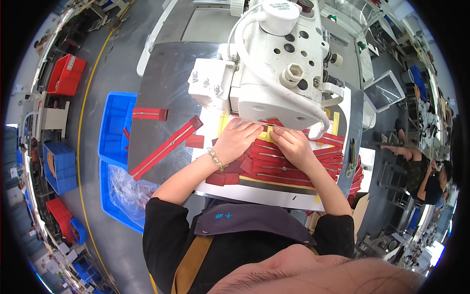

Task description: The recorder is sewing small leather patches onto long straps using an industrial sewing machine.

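Note:
Both my hands meet under the head of a white sewing machine (274,100). My left hand (238,142), with a beaded bracelet (214,159) at its wrist, has its fingers close together at a small red fabric piece (270,121). From the other side my right hand (293,146) brings bent fingers to the same piece. The fingertips partly hide it, and the machine head covers the needle. Below and beside my right hand lie several red zippers (274,168), overlapping one another. Yellow strips (265,134) show between my hands.
At the left, a long red zipper (166,147) and a shorter one (150,114) lie on the metal table (171,66). Blue bins (116,125) stand beside it, one with clear plastic (128,188). Scissors (350,169) lie at the right edge. A tablet screen (385,91) stands beyond.

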Demonstrator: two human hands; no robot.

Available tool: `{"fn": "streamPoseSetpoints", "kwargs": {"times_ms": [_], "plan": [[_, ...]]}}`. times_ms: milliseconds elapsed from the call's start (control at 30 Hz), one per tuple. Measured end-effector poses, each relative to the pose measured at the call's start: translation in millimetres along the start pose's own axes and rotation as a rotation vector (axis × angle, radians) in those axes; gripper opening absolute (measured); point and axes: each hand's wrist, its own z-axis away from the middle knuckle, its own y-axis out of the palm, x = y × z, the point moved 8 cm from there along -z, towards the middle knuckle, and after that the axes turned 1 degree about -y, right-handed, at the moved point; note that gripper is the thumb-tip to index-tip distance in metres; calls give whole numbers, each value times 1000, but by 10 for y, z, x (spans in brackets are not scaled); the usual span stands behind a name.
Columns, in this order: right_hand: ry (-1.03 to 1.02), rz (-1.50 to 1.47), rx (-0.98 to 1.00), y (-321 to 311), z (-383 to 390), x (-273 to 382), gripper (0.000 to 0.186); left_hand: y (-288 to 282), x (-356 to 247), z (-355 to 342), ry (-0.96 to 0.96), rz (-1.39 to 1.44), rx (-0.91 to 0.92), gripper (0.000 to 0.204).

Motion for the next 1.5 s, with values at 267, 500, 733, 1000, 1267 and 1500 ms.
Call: {"fn": "streamPoseSetpoints", "kwargs": {"times_ms": [267, 500, 733, 1000, 1267, 1500], "plan": [[21, 5, -19, 22, 18, 1, 25, 5, -31, -49, 29, -25, 25, 37], [44, -7, -48, 11, 13, 38, 27, 32, 49, -42, 6, 93, -43, 37], [40, -27, -51, 8, 0, 29, 25, -151, 226, -4, -58, 174, -126, 42], [26, -30, -59, -9, 3, 25, 24, -199, 206, -9, 15, 99, -118, 39], [20, -34, -56, -9, 10, 26, 25, -17, 169, -39, 143, 32, -4, 36], [33, -53, -57, -6, -13, 26, 27, 7, 177, -61, 145, 25, 44, 36]]}}
